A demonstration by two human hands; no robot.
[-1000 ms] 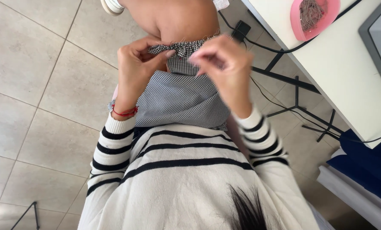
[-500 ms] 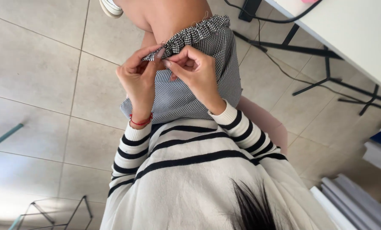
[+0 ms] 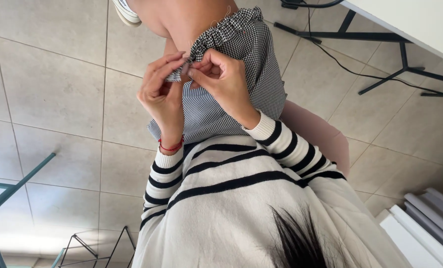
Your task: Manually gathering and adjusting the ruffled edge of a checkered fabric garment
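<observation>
A black-and-white checked cloth (image 3: pixel 246 69) with a gathered ruffle edge lies over my lap and knee. My left hand (image 3: pixel 163 94) pinches the ruffled hem at its left end, with a red string bracelet on the wrist. My right hand (image 3: pixel 221 79) pinches the same hem just to the right, fingertips almost touching the left ones. Thin threads stick up from the ruffle near the top. Whether a needle or pin sits between the fingers cannot be made out. My sleeves are cream with black stripes.
I sit on a pink seat (image 3: pixel 320 134) over a beige tiled floor (image 3: pixel 53 94). A white table edge (image 3: pixel 419 20) with black legs and a cable stands at the upper right. A teal metal frame (image 3: pixel 3 198) is at the lower left, white boards (image 3: pixel 419 223) at the lower right.
The view has swung left and down, so the table and pink dish have slid out of sight. Both hands stay pinched on the ruffled hem, working slightly along it.
</observation>
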